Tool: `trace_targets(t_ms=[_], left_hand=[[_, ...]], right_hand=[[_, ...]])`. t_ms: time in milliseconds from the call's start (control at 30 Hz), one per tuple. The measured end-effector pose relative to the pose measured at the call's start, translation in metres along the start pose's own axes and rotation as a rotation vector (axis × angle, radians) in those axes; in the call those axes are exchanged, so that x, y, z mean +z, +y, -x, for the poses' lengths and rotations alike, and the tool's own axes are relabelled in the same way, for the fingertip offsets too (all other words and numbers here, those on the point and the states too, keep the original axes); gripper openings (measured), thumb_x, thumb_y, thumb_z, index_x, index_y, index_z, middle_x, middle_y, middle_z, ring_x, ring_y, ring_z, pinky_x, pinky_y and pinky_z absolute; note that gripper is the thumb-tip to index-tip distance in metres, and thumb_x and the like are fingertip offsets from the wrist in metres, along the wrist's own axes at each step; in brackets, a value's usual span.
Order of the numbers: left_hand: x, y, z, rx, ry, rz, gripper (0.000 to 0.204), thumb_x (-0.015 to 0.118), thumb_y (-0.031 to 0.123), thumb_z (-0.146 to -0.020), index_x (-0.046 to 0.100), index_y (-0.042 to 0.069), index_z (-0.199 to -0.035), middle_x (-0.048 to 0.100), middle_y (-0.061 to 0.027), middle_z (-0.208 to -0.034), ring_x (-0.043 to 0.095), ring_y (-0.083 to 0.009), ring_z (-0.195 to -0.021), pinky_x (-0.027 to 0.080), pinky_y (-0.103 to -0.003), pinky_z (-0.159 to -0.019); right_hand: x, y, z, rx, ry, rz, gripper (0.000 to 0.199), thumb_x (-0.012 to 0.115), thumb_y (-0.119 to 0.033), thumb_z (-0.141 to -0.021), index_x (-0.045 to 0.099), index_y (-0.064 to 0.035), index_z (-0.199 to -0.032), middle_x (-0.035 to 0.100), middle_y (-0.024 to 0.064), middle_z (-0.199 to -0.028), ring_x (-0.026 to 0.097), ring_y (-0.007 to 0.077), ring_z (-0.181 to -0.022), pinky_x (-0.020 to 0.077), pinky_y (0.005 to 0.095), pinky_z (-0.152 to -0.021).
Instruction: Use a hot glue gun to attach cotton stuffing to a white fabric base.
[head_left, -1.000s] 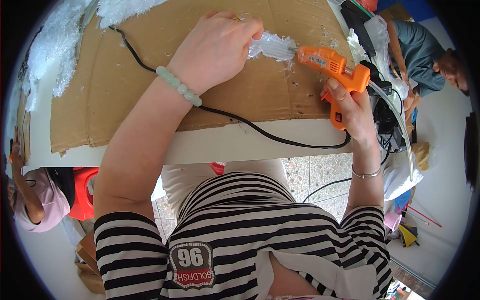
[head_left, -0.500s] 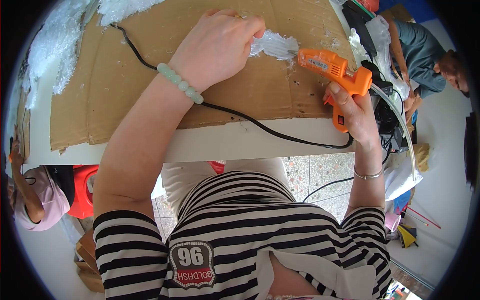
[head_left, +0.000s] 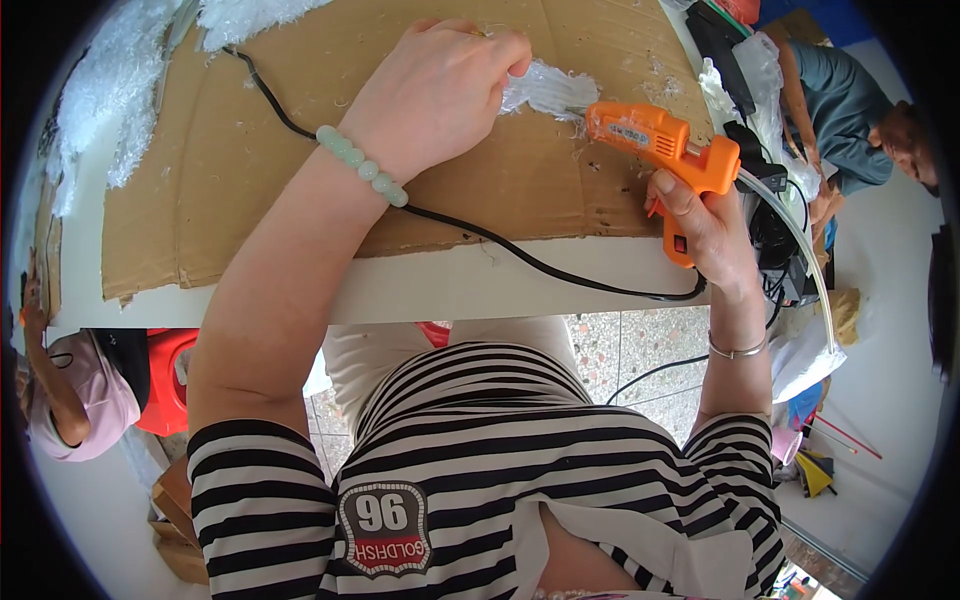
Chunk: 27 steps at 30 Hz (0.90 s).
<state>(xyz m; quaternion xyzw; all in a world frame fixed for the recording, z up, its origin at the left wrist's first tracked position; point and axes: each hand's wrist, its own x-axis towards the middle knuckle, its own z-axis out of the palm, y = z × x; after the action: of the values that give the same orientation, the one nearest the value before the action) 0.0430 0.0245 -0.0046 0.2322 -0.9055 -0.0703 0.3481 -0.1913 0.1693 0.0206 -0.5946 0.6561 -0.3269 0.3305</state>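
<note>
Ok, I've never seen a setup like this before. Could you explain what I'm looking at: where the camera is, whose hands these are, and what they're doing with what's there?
There is no machine here, just a person's two bare hands. A wide fisheye camera on their head looks down, so straight edges bend near the rim.

The right hand grips an orange glue gun, its nozzle at a shiny white stringy piece. The left hand is at that piece's other end; its fingertips are mostly hidden, so I can't confirm the grip.

Beneath is a cardboard sheet on a white table. The gun's black cord passes under the left forearm. White fluffy material lies at upper left.
</note>
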Motion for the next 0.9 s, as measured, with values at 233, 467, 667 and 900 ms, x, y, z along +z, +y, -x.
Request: trace_targets(t_ms=[233,467,667,900], left_hand=[[-0.001,-0.001,0.000,-0.001,-0.002,0.008,0.018,0.044,-0.006,-0.072,0.051,0.005,-0.084,0.060,-0.0083,-0.070,0.056,-0.0265,-0.070,0.045,-0.037,-0.074],[0.000,-0.004,-0.001,-0.040,0.006,0.062,0.008,0.053,0.003,-0.074,0.055,0.007,-0.082,0.059,-0.0080,-0.067,0.057,-0.0273,-0.069,0.045,-0.038,-0.071],[0.000,-0.003,-0.002,-0.054,-0.001,0.066,0.008,0.053,0.004,-0.075,0.054,0.007,-0.082,0.059,-0.0091,-0.068,0.056,-0.0285,-0.070,0.045,-0.039,-0.070],[0.002,-0.006,-0.001,-0.047,0.022,0.085,0.009,0.052,0.003,-0.076,0.054,0.007,-0.083,0.059,-0.0085,-0.067,0.056,-0.0287,-0.068,0.045,-0.039,-0.071]], right_hand=[[0.007,-0.007,-0.004,-0.007,-0.023,-0.069,0.029,0.056,-0.030,-0.089,0.054,-0.0015,-0.091,0.054,0.0022,-0.075,0.051,0.0102,-0.070,0.0413,0.0245,-0.065],[0.011,-0.010,-0.012,-0.043,-0.045,-0.038,0.028,0.057,-0.029,-0.089,0.054,-0.0017,-0.093,0.054,0.0019,-0.074,0.050,0.0096,-0.069,0.0411,0.0240,-0.063],[0.013,-0.016,-0.016,-0.026,-0.068,-0.023,0.026,0.058,-0.028,-0.088,0.054,-0.0022,-0.093,0.054,0.0011,-0.073,0.050,0.0090,-0.068,0.0411,0.0239,-0.062],[0.006,-0.004,-0.015,-0.080,-0.003,-0.255,0.028,0.055,-0.027,-0.089,0.053,-0.0012,-0.099,0.055,0.0041,-0.080,0.053,0.0121,-0.070,0.0432,0.0256,-0.065]])
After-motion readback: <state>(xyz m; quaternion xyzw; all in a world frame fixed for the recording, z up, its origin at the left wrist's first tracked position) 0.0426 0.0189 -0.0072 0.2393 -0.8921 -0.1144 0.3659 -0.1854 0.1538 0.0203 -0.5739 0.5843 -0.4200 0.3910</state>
